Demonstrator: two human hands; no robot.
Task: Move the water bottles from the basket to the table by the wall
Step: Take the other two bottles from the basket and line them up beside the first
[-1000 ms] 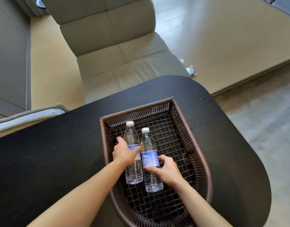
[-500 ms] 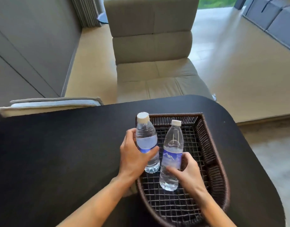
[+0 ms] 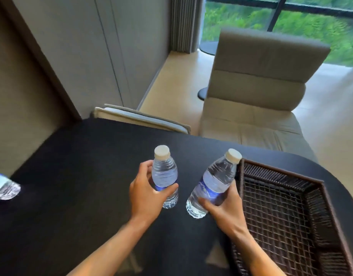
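Far left edge: part of a third clear water bottle [image 3: 3, 187], cut off by the frame, lying over the black table top [image 3: 72, 186]; whether it rests on the surface cannot be told from the blur. Left of centre: the left hand [image 3: 146, 193], forearm entering from below, fingers and thumb wrapped around the lower half of the left water bottle [image 3: 164, 176]; this bottle is upright, white cap [image 3: 162, 152] uppermost, blue label partly hidden under the thumb; it is held above the table top, outside the basket, and contact of its base with the surface cannot be determined. Right of centre: the right hand [image 3: 224, 209], fingers closed around the lower body of the right water bottle [image 3: 212, 186], thumb across the front near the base; this bottle is tilted, its white cap [image 3: 233, 155] leaning to the right toward the basket's near corner; it too is over the table top, just beside the basket's left wall and clear of its interior. Right: the brown woven basket [image 3: 315, 196], wire-mesh floor visible, standing on the table's rounded right end. Background, left to right: grey wall panels [image 3: 92, 46]; a folded cushion edge [image 3: 141, 118] behind the table; a beige padded lounge chair [image 3: 257, 92]; a window [image 3: 291, 18] showing green foliage.
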